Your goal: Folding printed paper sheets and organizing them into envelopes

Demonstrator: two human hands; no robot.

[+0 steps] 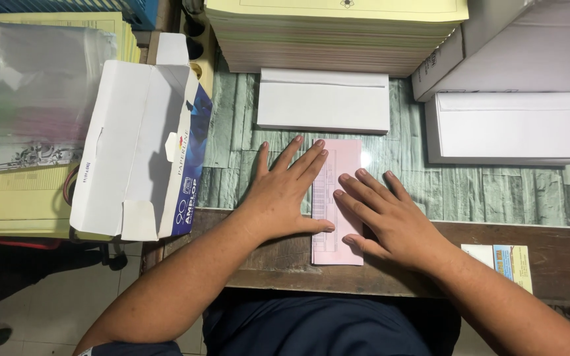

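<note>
Pink folded form (339, 198) lying lengthwise on a desk (496, 198) with a green plank-pattern surface, lower end overhanging onto the dark wooden edge; left margin and lower right part hidden under fingers, printed lines too faint to make out. Left hand (284, 194) flat, fingers spread and pointing away, fingertips overlapping the form's left edge, thumb stretched across the paper. Right hand (384, 217) flat on the form's right side, fingers angled up and left, thumb tucked near the bottom edge. Both hands open and pressing, close together but not touching, gripping nothing. Just beyond, white envelope stack (323, 100); second envelope stack (506, 126) to the right. Tall cream paper stack (338, 33) cut off at the top. Open white envelope box (133, 145) to the left.
</note>
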